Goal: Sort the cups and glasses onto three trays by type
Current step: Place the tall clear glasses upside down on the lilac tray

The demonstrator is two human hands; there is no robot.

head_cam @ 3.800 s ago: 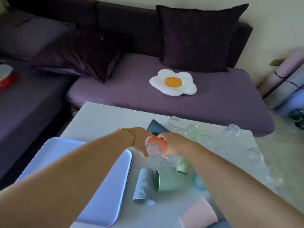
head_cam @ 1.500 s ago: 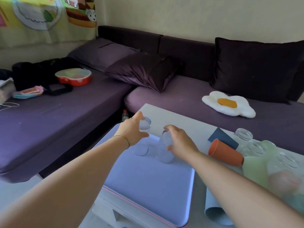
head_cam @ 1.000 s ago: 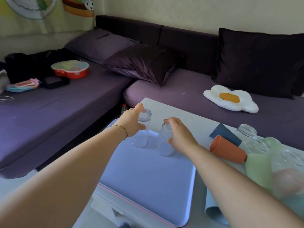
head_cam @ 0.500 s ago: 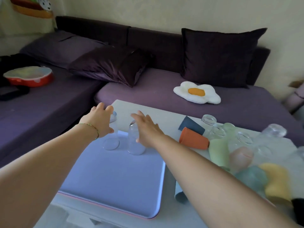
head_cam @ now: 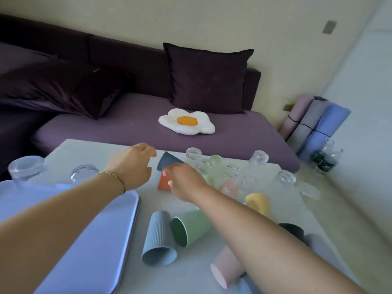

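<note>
Two clear glasses (head_cam: 25, 168) (head_cam: 83, 171) stand upright at the far end of the pale blue tray (head_cam: 89, 240). My left hand (head_cam: 135, 164) hovers empty with loosely curled fingers beside a dark blue cup (head_cam: 167, 161) lying on the white table (head_cam: 89, 151). Just right of it, my right hand (head_cam: 182, 179) is over an orange cup (head_cam: 163, 183) on its side, holding nothing that I can see. Several clear glasses (head_cam: 194, 153) and pastel cups lie behind and to the right. A ribbed blue cup (head_cam: 158, 240) and a green cup (head_cam: 188, 227) lie near me.
A yellow cup (head_cam: 257, 201), a pink cup (head_cam: 224, 266) and a dark cup (head_cam: 293, 230) lie under and beside my right forearm. A purple sofa with an egg-shaped cushion (head_cam: 186, 122) runs behind the table. Rolled mats (head_cam: 314, 126) lean at the right wall.
Both hands have let go of the two glasses standing on the tray and moved right, over the pile of cups. The view has swung right with them.
</note>
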